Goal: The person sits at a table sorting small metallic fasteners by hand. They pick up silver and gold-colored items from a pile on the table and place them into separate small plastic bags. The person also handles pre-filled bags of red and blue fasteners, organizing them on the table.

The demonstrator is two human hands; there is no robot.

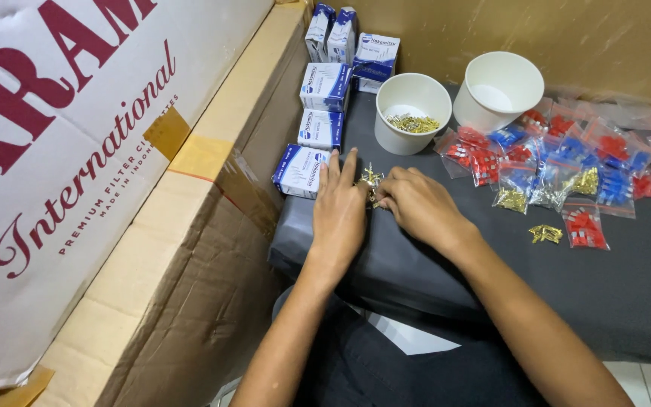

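Note:
My left hand lies flat on the dark cloth-covered table, fingers stretched out next to a small heap of brass terminals. My right hand is curled over the same heap, its fingertips pinching some of the brass pieces. A white paper cup with brass terminals in its bottom stands just beyond the hands. A second white cup stands to its right, tilted; I cannot tell what it holds.
Several small clear bags of red, blue and brass terminals lie at the right, with a loose brass cluster. Several small blue-and-white boxes line the table's left edge. Large cardboard cartons stand at the left.

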